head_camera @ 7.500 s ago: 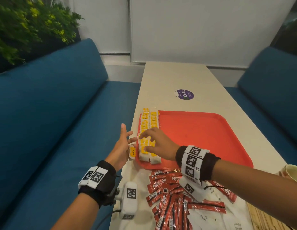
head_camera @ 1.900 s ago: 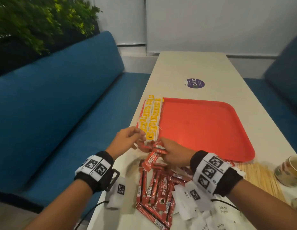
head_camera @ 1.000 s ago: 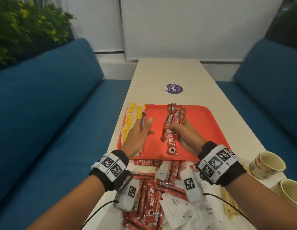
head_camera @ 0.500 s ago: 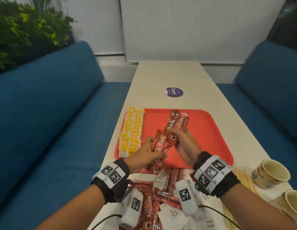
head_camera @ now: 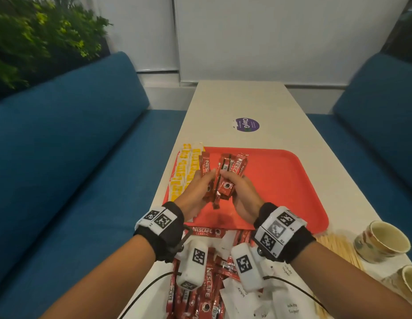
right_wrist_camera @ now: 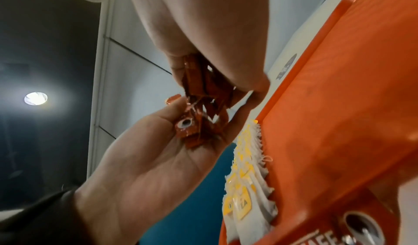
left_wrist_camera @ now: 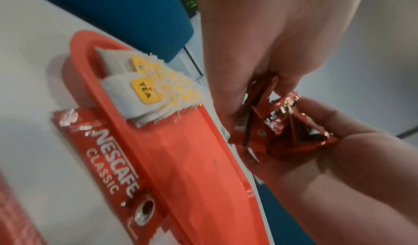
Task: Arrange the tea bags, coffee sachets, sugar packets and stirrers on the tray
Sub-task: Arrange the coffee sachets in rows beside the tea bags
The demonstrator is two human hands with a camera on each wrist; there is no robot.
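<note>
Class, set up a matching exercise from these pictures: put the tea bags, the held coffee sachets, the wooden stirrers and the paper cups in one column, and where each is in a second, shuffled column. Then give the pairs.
1. tea bags
2. held coffee sachets
3. wooden stirrers
4. paper cups

A. on the table, near right of the tray
B. gripped by left hand and right hand
C. rows along the tray's left edge
D. at the table's right edge

Pairs: 1-C, 2-B, 3-A, 4-D

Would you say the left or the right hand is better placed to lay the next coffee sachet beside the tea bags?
Probably the left hand: both hands hold the coffee sachets above the red tray, but it is next to the tea bags along the tray's left edge. The right hand holds most of the bundle.
</note>
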